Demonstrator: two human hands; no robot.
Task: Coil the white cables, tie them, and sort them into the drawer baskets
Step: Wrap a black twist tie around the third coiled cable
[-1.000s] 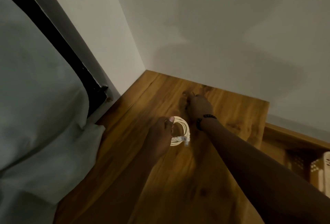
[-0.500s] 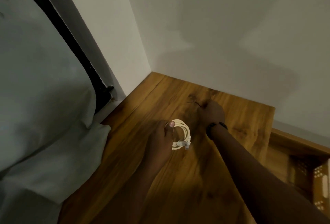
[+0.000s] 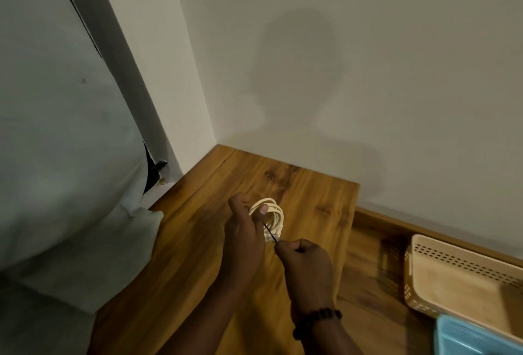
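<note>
The left hand [image 3: 245, 237] grips the coiled white cable [image 3: 271, 217] above the wooden top [image 3: 198, 241], thumb pressed over the loops, fingers curled behind. Just below that grip, the right hand [image 3: 307, 265], knuckles up, pinches a thin black tie [image 3: 270, 232] running up to the coil

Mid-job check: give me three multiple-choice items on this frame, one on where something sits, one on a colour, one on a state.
1. Where is the beige basket?
A. right of the wooden top
B. on the white cloth
C. held in a hand

2. What colour is the tie?
A. red
B. black
C. yellow

3. What state is the white cable in?
A. straight
B. coiled
C. binned

Key: 1 A, it sits low at right. 2 B, a thin dark strand pinched by the right hand. 3 B, loops gripped by the left hand.
</note>
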